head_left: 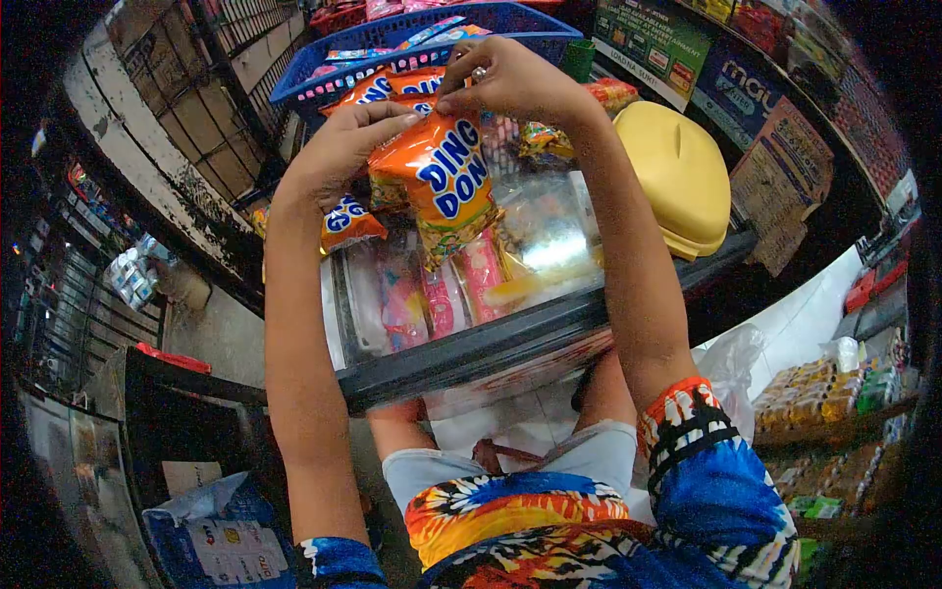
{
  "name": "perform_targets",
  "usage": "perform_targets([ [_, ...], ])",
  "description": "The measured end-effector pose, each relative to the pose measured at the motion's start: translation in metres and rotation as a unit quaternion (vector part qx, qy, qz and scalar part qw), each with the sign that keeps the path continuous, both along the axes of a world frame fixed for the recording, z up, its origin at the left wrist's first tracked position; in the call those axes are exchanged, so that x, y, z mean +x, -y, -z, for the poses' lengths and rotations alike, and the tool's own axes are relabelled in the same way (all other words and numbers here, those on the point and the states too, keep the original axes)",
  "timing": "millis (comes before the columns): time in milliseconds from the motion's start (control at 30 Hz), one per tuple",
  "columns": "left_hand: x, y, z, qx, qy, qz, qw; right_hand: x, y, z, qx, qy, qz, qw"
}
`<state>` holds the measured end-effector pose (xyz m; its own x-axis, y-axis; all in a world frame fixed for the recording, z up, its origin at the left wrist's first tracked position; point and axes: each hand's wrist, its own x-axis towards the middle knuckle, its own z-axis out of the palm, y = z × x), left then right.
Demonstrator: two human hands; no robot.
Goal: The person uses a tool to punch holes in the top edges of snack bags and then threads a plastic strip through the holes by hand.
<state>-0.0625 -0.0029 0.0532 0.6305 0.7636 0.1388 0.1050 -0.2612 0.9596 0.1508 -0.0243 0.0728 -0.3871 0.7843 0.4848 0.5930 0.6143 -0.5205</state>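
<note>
An orange Ding Dong snack bag (pixel 446 177) hangs upright over the glass-topped counter, its printed front toward me. My left hand (pixel 339 147) pinches the bag's upper left corner between thumb and fingers. On the upper right edge, the fingers of my right hand (pixel 510 83) are closed; a ring shows on one finger. Just behind, more orange snack bags (pixel 371 90) of the same print stand partly hidden by my hands. Another snack bag (pixel 351 224) lies below my left wrist.
A blue plastic basket (pixel 535 22) with packets stands at the back. To the right sits a yellow lidded container (pixel 672 177). Pink packets (pixel 481 275) show through the counter glass (pixel 549 226). The counter's dark front edge (pixel 471 344) runs before me. Shelved goods (pixel 824 402) are at right.
</note>
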Motion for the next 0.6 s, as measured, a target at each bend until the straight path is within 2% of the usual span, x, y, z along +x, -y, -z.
perform_targets([
  [67, 0.0015, -0.0005, 0.0028, -0.003, 0.022, -0.003, 1.000, 0.0008, 0.0012, -0.0007, 0.024, 0.006, 0.005, 1.000],
  [133, 0.0025, -0.0014, 0.0030, -0.007, 0.025, 0.003, 1.000, 0.0014, 0.0030, -0.0018, -0.025, -0.007, 0.010, 1.000],
  [267, 0.0047, -0.0020, 0.0032, -0.045, 0.047, 0.035, 0.997, 0.0022, 0.0012, -0.0029, -0.017, 0.014, 0.014, 1.000],
  [333, 0.0059, 0.0024, 0.0022, -0.067, 0.056, 0.031, 0.996, 0.0024, -0.0003, -0.0022, -0.076, -0.013, 0.027, 0.997],
  [533, 0.0035, -0.0047, 0.0060, -0.088, 0.072, 0.027, 0.993, 0.0033, -0.0009, 0.0000, 0.014, 0.024, 0.039, 0.999],
  [600, 0.0020, -0.0060, 0.0062, -0.085, 0.071, 0.026, 0.994, 0.0025, 0.0005, -0.0003, 0.001, 0.022, 0.049, 0.999],
])
